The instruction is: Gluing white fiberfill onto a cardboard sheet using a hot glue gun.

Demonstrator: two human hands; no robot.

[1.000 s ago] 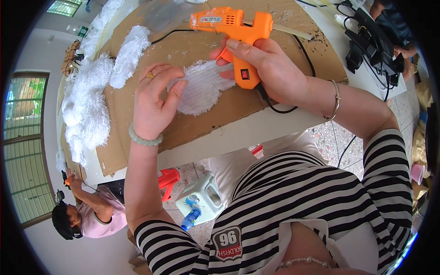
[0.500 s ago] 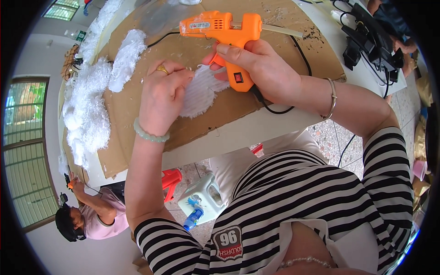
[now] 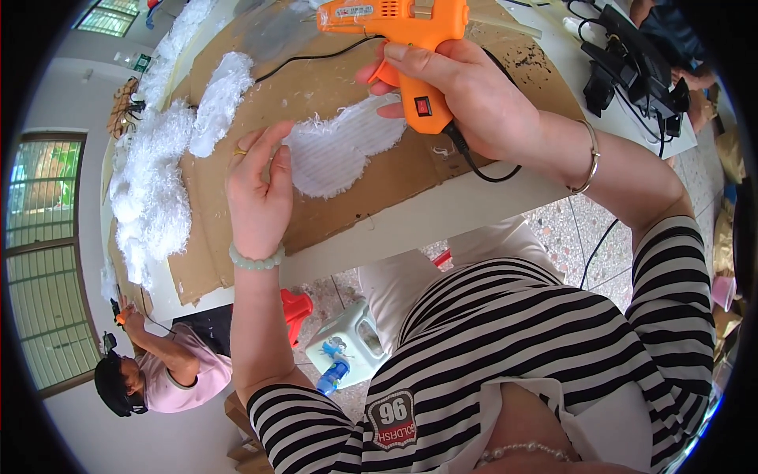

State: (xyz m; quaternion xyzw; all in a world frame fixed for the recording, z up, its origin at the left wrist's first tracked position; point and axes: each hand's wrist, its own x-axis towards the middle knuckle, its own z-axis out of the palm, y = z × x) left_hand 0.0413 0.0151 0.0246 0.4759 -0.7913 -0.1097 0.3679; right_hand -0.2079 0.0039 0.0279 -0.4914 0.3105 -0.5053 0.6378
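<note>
My right hand [image 3: 485, 99] grips an orange hot glue gun [image 3: 426, 99] by its handle, its fingers at the trigger. The gun lies sideways in the air, nozzle to the left, with a pale glue stick coming out of its back. Below it, on brown cardboard [image 3: 209, 265], lies a flat white piece of fluffy-edged fabric [image 3: 332, 158] with faint ribs and a rounded outline. Beside its left edge is my left hand [image 3: 260, 189], empty, thumb a little apart from the fingers; whether it touches the fabric I cannot tell.
Another white fluffy piece [image 3: 221, 103] and a long heap of white fluff [image 3: 154, 189] lie on the left. The gun's black cord [image 3: 316, 57] crosses the cardboard. Black devices with cables [image 3: 639, 71] sit at the right. A co-worker [image 3: 170, 363] is at the lower left, near a plastic jug [image 3: 351, 340].
My left hand has moved left, off the fabric, and its fingers have opened. My right hand has shifted the glue gun up and to the right, so more of the fabric shows.
</note>
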